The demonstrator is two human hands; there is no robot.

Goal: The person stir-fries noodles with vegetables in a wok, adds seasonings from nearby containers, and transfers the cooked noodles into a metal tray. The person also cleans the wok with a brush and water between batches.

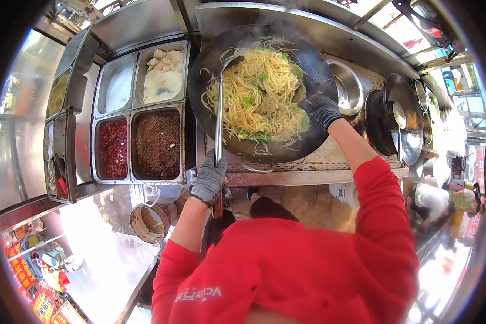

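A large dark wok (263, 156) sits before me, full of steaming pale noodles (263, 93) with bits of green vegetable. My left hand (209, 178), in a grey knit glove, grips the handle of a long steel ladle (219, 113). The ladle's wooden handle end points down toward me, and its head rests at the upper left edge of the noodles. At the wok's right side is my right hand (320, 109), in a dark glove, its fingertips over the noodles' edge. Steam and the hand itself obscure whether it holds a tool there.
Steel pans of white granules (117, 87), pale yellowish powder (162, 87), red chopped food (112, 146) and brown crumbly food (157, 141) stand left. Right are a steel bowl (348, 87), another wok (407, 117) and a perforated skimmer (397, 114). A dirty bucket (148, 224) stands below.
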